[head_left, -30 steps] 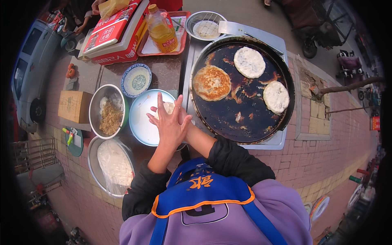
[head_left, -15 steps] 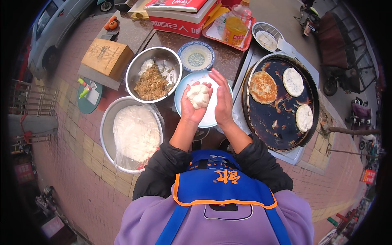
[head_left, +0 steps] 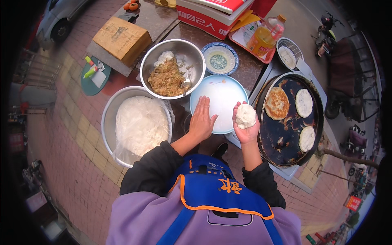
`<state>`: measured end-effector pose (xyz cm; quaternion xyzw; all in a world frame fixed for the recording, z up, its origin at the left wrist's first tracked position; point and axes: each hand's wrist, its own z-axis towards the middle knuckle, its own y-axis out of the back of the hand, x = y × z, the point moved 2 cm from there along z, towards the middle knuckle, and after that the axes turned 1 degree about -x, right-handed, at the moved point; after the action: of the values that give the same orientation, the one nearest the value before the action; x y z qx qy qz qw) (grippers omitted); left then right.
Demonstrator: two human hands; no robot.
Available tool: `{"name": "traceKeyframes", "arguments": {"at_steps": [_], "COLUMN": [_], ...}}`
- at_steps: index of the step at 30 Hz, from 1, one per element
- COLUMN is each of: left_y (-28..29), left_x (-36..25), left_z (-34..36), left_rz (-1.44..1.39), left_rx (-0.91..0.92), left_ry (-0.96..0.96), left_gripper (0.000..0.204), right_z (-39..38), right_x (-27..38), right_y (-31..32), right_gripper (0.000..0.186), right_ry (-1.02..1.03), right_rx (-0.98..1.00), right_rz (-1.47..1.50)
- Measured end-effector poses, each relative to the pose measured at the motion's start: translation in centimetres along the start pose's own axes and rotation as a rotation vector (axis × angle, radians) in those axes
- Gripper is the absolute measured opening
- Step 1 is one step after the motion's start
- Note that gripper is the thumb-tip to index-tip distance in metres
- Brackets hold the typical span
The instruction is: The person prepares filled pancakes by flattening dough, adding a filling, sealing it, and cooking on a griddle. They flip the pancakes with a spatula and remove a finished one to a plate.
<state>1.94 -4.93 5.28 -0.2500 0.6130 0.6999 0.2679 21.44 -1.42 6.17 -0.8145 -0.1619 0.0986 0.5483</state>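
My right hand (head_left: 246, 130) cups a white ball of dough (head_left: 246, 115) just left of the round black griddle (head_left: 286, 149). Flat and empty, my left hand (head_left: 202, 121) hovers with fingers apart over the near edge of a pale blue plate (head_left: 222, 96). Three flat cakes lie on the griddle: a browned one (head_left: 277, 103) and two pale ones (head_left: 304, 103) (head_left: 307, 139). A steel bowl of minced filling (head_left: 171, 69) stands beyond my left hand. To my left sits a large steel bowl of white dough (head_left: 139, 124) lined with plastic.
A small patterned dish (head_left: 220, 60) stands behind the plate. On a red tray at the back are a bottle of oil (head_left: 264, 36) and a red and white box (head_left: 212, 12). A cardboard box (head_left: 121, 38) and a green stool (head_left: 94, 75) stand at the left.
My hands have parted: the dough ball now rests in my right hand alone, and my left hand has moved off over the plate. The view has swung further left.
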Motion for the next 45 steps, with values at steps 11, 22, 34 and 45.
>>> {"name": "traceKeyframes", "arguments": {"at_steps": [11, 22, 34, 45], "left_y": [-8.0, -6.7, -8.3, -7.8], "left_x": [2.3, 2.6, -2.8, -7.9], "left_z": [11.4, 6.2, 9.7, 12.2], "left_rz": [-0.045, -0.536, 0.489, 0.663], "left_rx": [0.371, 0.186, 0.508, 0.868], "left_ry": [-0.352, -0.221, -0.530, -0.133], "left_gripper": [0.074, 0.118, 0.094, 0.127], "right_z": [-3.0, 6.2, 4.3, 18.2], "right_x": [5.7, -0.9, 33.1, 61.6], "right_y": [-1.1, -0.5, -7.1, -6.3], "right_gripper": [0.058, 0.067, 0.017, 0.027], "right_ry": [0.226, 0.291, 0.943, 0.049], "right_rx": [-0.003, 0.131, -0.457, -0.814], "right_rz": [-0.182, -1.397, -2.236, -2.934]}}
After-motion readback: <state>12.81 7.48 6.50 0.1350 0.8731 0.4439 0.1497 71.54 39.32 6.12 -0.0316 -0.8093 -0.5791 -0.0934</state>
